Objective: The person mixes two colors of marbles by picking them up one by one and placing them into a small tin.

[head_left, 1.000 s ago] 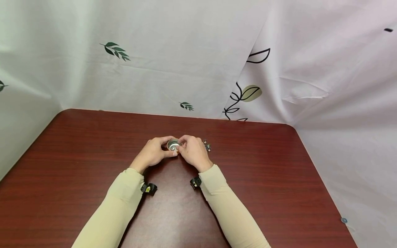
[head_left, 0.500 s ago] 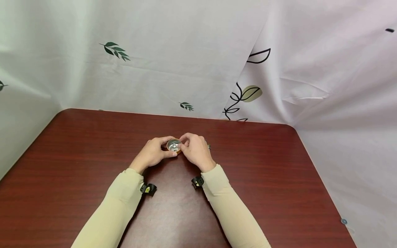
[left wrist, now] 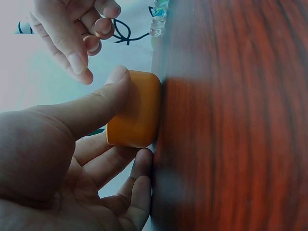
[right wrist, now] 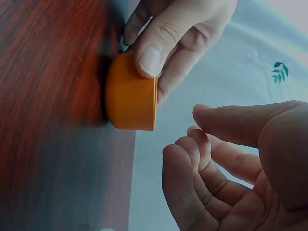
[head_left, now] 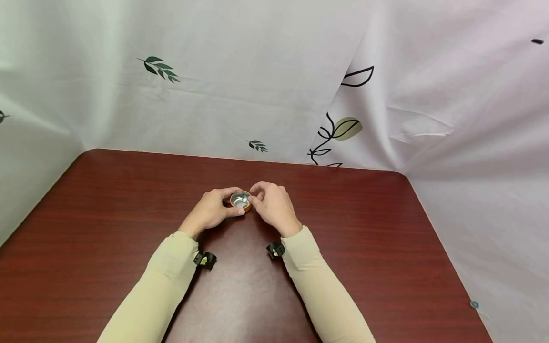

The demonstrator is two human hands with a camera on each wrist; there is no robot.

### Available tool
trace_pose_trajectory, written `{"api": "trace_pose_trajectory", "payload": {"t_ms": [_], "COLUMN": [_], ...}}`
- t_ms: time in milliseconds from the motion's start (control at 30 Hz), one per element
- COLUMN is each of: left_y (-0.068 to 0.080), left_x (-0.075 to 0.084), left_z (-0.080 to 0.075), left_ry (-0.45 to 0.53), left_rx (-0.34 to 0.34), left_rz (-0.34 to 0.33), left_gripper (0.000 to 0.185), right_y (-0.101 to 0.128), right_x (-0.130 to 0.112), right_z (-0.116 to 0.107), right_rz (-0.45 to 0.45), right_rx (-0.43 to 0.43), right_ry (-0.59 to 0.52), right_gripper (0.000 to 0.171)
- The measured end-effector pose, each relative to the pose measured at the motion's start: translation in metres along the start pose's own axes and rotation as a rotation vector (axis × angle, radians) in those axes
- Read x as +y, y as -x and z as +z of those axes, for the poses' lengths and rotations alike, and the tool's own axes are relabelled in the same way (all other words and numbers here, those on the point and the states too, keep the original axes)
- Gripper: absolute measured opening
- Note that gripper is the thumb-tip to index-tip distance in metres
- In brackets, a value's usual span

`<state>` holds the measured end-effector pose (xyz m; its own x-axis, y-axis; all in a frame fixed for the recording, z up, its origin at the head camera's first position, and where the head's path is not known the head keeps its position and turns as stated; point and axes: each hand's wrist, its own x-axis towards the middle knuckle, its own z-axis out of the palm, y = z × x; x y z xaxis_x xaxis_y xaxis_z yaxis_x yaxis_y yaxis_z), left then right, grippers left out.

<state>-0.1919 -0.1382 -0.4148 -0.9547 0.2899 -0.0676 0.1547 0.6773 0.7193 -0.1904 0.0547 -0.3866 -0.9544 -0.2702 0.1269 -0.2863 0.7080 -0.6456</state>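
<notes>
At the centre of the head view, the right hand (head_left: 273,206) has drawn back from the small orange cup (head_left: 241,200): a second ago its fingertips were over the cup's shiny metal-lined mouth, pinching something small into it, and now they are lifted just to the right of the rim, loosely curled and grasping nothing, as the right wrist view confirms with a clear gap between the fingers (right wrist: 192,178) and the cup's open side. This reads as one small piece having just been dropped into the cup, with the hand now free. The left hand (head_left: 212,211) keeps its grip, thumb and fingers curled round the orange wall, and the cup rests on the dark red desk (head_left: 103,228), in the middle of the frame. The right hand has also shifted so that it covers the small clear beads that lay behind its knuckles earlier; in the head view none shows now, but the left wrist view catches two or three of them (left wrist: 158,21) at the upper middle of the frame, lying on the desk well beyond the cup. Counted: one cup, one small silvery piece visible inside it, two hands, and one stray bead-like object (head_left: 474,304) at the lower right edge of the desk.
</notes>
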Motion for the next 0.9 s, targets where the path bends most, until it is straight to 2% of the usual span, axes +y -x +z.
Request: {"api": "trace_pose_trajectory", "payload": {"t_ms": [400,900], "left_y": [-0.001,-0.001], "left_x": [0.001,0.002], "left_z": [-0.001,-0.001], "left_ry": [-0.001,-0.012], "left_rx": [-0.013,-0.015], "left_rz": [-0.018,-0.039], "left_gripper": [0.051,0.059], "right_y": [0.003,0.008], "right_x": [-0.003,0.01], "right_z": [-0.007,-0.02], "right_rz": [-0.004,-0.013], "right_rx": [0.003,0.029], "right_ry": [0.001,0.039], "right_gripper": [0.015,0.016]}}
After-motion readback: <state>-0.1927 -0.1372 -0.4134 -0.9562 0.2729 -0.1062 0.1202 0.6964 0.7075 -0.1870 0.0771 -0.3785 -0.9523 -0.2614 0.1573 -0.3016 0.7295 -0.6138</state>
